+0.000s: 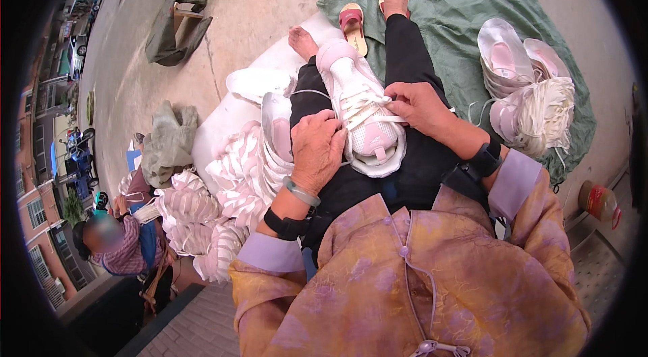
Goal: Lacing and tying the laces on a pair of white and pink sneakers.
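Note:
A white and pink sneaker upper rests across my lap, toe pointing away and heel tab toward me. White shoelace criss-crosses its eyelet area. My left hand is closed at the upper's left eyelet edge, fingertips curled over it; whether a lace is also in those fingers is hidden. On the other side, my right hand pinches the shoelace between thumb and forefinger beside the right eyelets.
Stacked uppers are heaped at my left. Another bundle lies on a green tarp to the right. Red slippers sit near my bare feet. At far left is another person; a plastic jar stands at right.

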`<move>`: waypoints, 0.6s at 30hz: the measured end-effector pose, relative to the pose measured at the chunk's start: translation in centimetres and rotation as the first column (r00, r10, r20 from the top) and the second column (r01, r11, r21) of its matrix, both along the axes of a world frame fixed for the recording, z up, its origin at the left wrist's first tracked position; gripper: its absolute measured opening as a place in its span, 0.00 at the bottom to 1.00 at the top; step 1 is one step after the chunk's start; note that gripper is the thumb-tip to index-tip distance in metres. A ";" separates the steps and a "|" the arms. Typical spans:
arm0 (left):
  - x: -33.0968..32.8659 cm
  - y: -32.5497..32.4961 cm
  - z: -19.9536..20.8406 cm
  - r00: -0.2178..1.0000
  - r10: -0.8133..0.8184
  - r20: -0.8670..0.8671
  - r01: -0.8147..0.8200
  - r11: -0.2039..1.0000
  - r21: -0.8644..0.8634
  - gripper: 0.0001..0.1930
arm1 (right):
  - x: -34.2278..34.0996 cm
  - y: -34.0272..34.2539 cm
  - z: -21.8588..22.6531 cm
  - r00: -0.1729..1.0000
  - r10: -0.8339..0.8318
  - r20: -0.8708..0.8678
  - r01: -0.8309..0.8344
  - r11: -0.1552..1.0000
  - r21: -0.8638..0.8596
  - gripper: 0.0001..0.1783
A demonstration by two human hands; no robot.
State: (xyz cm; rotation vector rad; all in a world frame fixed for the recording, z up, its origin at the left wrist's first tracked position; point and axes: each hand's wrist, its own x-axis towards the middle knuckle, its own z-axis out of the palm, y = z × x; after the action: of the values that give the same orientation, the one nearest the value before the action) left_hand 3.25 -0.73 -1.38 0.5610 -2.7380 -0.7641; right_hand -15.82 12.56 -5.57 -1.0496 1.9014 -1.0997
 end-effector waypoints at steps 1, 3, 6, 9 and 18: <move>-0.1 0.1 0.1 1.000 0.006 0.006 -0.006 1.000 0.001 0.07 | -0.2 0.0 0.6 0.997 -0.003 0.072 0.003 1.000 -0.005 0.09; -0.2 0.2 0.1 0.999 -0.001 0.042 0.001 1.000 0.022 0.05 | -0.1 0.0 0.4 0.989 -0.006 0.148 0.008 1.000 -0.008 0.11; -0.4 0.4 -0.1 1.000 0.011 0.023 -0.011 0.999 0.040 0.04 | 0.4 0.0 -0.6 0.954 -0.104 0.282 0.147 0.980 -0.136 0.15; -0.5 0.5 0.0 0.999 0.035 -0.016 -0.033 0.995 0.098 0.04 | 1.1 -0.7 0.2 0.981 -0.152 0.119 0.171 0.970 -0.174 0.14; -1.1 1.0 -0.4 0.990 0.101 -0.103 -0.074 0.968 0.238 0.05 | 0.1 -1.7 0.1 0.989 -0.128 -0.078 0.113 0.978 -0.176 0.11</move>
State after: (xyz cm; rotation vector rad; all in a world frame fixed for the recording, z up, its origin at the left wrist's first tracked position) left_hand 2.13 0.22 -1.75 0.6589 -2.5176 -1.0707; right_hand -15.75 10.83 -5.46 -1.1043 1.9910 -1.3248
